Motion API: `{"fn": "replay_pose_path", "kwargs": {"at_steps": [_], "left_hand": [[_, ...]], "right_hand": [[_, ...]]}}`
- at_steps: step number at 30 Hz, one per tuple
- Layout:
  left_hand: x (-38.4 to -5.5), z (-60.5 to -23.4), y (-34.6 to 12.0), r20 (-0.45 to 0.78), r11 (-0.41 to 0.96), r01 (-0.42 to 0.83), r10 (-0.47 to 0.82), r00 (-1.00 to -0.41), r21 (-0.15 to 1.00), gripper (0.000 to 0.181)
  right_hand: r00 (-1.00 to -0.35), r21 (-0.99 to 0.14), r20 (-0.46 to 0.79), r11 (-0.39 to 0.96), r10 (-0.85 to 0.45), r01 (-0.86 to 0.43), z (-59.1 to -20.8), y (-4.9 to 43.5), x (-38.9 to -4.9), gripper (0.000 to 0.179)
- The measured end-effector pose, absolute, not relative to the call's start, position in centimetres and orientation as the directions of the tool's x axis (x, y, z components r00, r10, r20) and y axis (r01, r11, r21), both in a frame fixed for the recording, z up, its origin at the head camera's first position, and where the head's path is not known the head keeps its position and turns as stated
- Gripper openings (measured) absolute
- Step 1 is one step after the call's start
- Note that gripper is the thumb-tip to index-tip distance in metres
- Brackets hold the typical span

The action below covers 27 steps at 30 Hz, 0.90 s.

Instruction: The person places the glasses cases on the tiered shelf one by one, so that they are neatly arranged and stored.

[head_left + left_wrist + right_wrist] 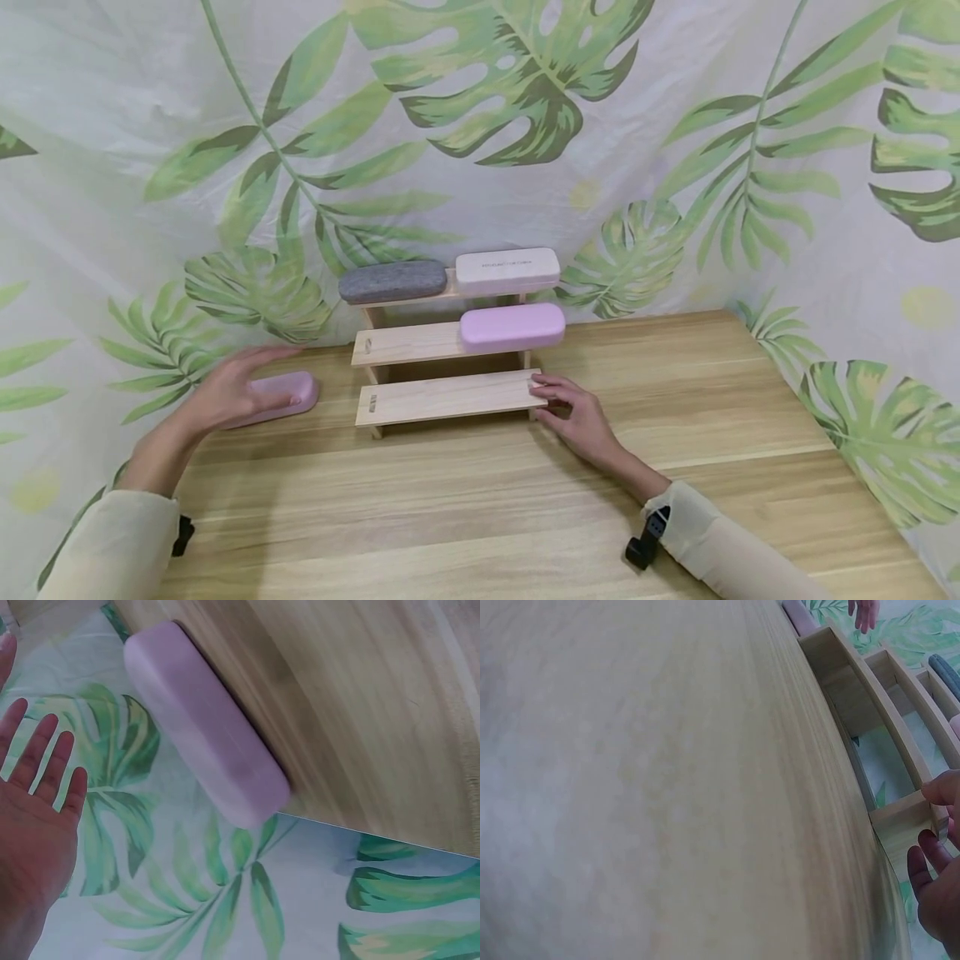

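A three-tier wooden display rack [442, 402] stands against the back of the table. My right hand [585, 421] holds the right end of its lowest tier, fingers on top and thumb at the front edge; the right wrist view shows that hand [941, 889] at the end of the board. On the left, a mauve-pink glasses case [302, 387] lies on the tabletop, and my left hand [225, 392] is over it with fingers stretched out. In the left wrist view the whole case [206, 724] shows, apart from the straight fingers of the hand [41, 817].
On the top tier sit a grey fabric glasses case [392, 282] at left and a white one [507, 271] at right. A lilac case [513, 327] lies on the middle tier's right half. A leaf-print cloth [480, 200] hangs behind the wooden table [420, 508].
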<state>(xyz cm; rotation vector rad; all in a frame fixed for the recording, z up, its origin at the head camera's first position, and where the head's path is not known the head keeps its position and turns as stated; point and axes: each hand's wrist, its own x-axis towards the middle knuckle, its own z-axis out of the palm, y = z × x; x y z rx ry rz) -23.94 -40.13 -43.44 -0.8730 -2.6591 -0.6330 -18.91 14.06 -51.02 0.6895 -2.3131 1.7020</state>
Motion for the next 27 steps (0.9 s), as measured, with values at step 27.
{"fn": "replay_pose_path", "kwargs": {"at_steps": [27], "left_hand": [[-24.5,-47.2,-43.1,0.185,0.797,0.416,0.372,-0.909,0.438,0.074]], "right_hand": [[-0.864,-0.846,0.434,0.216,-0.255,-0.488,-51.1,14.1,-18.9,0.034]]}}
